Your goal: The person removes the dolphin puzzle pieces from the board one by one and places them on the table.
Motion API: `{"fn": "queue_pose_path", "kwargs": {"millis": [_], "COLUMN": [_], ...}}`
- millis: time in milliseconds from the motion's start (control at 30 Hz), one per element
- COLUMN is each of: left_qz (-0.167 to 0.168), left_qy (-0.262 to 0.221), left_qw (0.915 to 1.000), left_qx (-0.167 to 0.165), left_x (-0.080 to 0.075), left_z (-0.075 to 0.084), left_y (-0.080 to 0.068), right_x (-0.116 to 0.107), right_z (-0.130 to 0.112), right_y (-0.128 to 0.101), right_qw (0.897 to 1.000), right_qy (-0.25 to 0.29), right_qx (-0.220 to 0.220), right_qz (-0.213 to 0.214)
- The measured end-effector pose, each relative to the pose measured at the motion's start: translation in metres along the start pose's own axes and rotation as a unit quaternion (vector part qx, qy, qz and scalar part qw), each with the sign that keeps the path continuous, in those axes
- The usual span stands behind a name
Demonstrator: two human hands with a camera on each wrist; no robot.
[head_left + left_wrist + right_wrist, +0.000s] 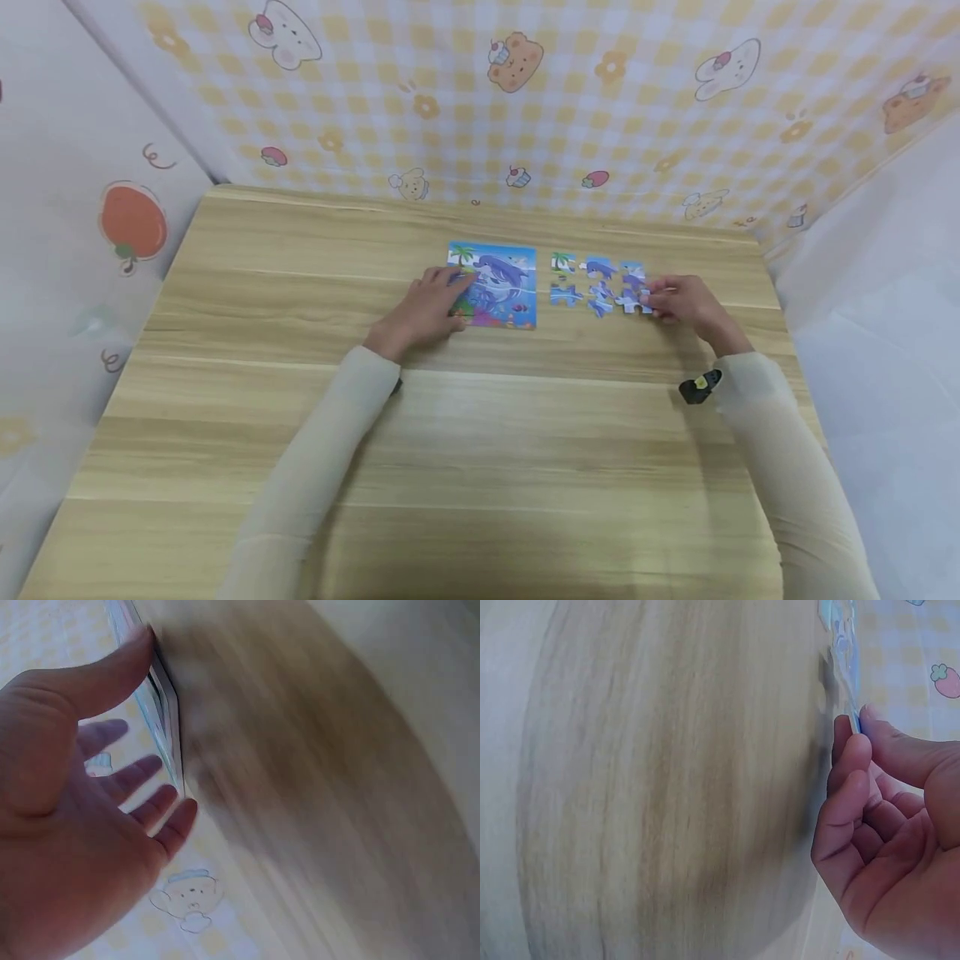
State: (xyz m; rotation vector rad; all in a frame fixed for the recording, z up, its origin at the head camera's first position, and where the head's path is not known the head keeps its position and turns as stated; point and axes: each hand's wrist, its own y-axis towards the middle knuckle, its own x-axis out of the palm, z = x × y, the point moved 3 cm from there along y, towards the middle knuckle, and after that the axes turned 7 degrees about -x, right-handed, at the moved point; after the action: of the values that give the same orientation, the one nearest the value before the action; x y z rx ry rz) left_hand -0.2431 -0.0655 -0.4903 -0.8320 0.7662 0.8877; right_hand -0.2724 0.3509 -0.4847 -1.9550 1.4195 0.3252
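A square dolphin picture board point(517, 287) lies flat near the back of the table. My left hand point(431, 307) rests on its left side, with fingers over the picture. In the left wrist view the thumb touches the board's edge point(174, 727) and the other fingers are spread and slightly bent. To the right of the board, several loose dolphin puzzle pieces point(601, 267) lie in two rows. My right hand point(686, 304) pinches the lower right puzzle piece point(634, 303) between thumb and forefinger, its edge point(853, 721) visible in the right wrist view.
The wooden table point(525, 467) extends toward me and to both sides. Behind it hangs a yellow checked cloth point(465, 142) with cartoon animals. Pale walls point(60, 250) flank the table. A black wrist device point(701, 387) sits at the right cuff.
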Motion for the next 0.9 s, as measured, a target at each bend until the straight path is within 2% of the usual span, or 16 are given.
{"fn": "queue_pose_path", "kwargs": {"millis": [133, 333, 900], "left_qz": [-0.006, -0.002, -0.027], "left_qy": [-0.004, -0.003, 0.002], "left_qw": [0.9997, 0.9994, 0.9977], "left_qx": [-0.024, -0.035, -0.063], "left_x": [-0.0013, -0.0031, -0.0057], "left_z": [-0.0079, -0.0091, -0.0122], "left_y": [0.0003, 0.0028, 0.0072], "right_x": [0.0002, 0.0007, 0.0067], "right_z": [-0.0004, -0.0017, -0.0032], "right_y": [0.0004, 0.0018, 0.0016], "right_qw": [1.0, 0.998, 0.995], "right_qy": [-0.022, -0.066, -0.094], "right_qx": [0.003, -0.007, -0.006], "right_qz": [-0.002, 0.014, 0.033]}}
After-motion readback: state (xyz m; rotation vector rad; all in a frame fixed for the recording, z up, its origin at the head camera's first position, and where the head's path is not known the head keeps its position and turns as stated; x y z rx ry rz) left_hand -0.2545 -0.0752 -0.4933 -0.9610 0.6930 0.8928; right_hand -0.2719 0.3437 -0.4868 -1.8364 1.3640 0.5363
